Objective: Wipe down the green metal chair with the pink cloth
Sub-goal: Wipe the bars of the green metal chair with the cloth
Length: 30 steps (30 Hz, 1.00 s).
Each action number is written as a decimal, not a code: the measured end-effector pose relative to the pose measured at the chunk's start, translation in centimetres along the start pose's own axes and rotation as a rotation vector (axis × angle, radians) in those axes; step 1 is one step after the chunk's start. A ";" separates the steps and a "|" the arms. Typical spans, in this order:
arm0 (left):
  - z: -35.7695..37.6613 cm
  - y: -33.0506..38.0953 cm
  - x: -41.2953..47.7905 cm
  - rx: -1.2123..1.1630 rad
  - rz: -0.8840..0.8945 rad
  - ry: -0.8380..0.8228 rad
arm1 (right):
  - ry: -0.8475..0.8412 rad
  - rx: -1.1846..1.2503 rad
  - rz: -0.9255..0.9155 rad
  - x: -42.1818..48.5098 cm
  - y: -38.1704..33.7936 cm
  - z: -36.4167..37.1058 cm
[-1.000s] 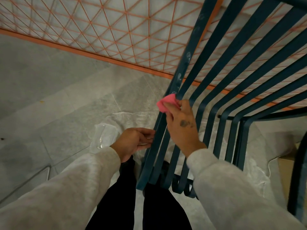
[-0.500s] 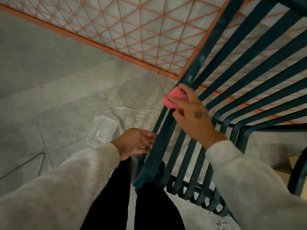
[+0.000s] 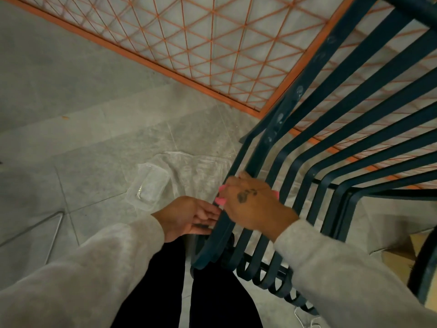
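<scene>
Fingers (image 3: 244, 177) of the right hand (image 3: 254, 205) are clamped round the pink cloth (image 3: 221, 200), pressing it to the outermost slat of the green metal chair (image 3: 354, 74), just below the slat's bend; only slivers of pink show at either side of the hand. The left hand (image 3: 186, 215) keeps its fingers (image 3: 209, 214) loosely straight and slightly apart, tips against the same slat just beneath the cloth, holding nothing

The grey tiled floor (image 3: 71, 67) fills the left side. An orange wire mesh panel (image 3: 212, 43) runs across the top, behind the chair. The chair's dark slats fan out toward the upper right and curl into loops close to the person's black trousers (image 3: 153, 292); pale smudges (image 3: 279, 117) mark the outer slat above the hands. A crumpled clear plastic sheet (image 3: 194, 166) lies on the floor beyond the hands, with a clear plastic container (image 3: 149, 185) at its left edge. A cardboard box (image 3: 402, 254) sits at the right, and a thin bent metal rod (image 3: 55, 233) lies on the floor at the left
</scene>
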<state>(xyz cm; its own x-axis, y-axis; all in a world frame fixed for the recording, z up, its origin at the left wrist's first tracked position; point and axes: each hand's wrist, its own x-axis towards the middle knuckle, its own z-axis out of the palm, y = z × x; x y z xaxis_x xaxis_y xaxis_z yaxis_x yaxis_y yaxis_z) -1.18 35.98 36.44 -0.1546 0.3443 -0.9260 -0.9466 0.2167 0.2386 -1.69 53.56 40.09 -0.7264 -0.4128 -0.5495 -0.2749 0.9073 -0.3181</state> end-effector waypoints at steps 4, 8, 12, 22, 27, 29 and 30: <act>0.1 0.2 0.0 0.012 0.014 -0.020 | 0.249 0.058 0.228 2.3 4.4 -2.2; 0.3 0.3 -0.2 0.012 0.027 -0.034 | 0.355 -0.066 0.240 1.8 4.2 -1.7; 0.5 0.4 -0.5 0.002 0.031 -0.023 | 0.374 0.007 0.124 -1.5 -0.3 3.0; 0.9 1.2 -0.7 0.089 0.019 -0.045 | 0.597 0.170 0.142 -1.3 3.5 3.3; 1.8 2.5 -0.3 0.072 0.097 -0.014 | 0.680 0.462 0.241 -3.0 1.0 6.4; 2.2 3.5 -0.1 0.079 0.142 -0.013 | 0.687 0.632 0.240 -3.8 0.7 7.4; 2.4 3.9 -0.1 0.096 0.170 -0.007 | 0.695 0.733 0.262 -4.1 0.7 7.2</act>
<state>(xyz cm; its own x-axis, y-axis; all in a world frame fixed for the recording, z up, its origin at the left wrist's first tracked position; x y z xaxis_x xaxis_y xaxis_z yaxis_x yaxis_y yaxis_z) -4.20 38.99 38.15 -0.3075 0.3901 -0.8679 -0.8757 0.2408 0.4185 5.63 55.26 36.58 -0.9745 0.1379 -0.1770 0.2244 0.5950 -0.7717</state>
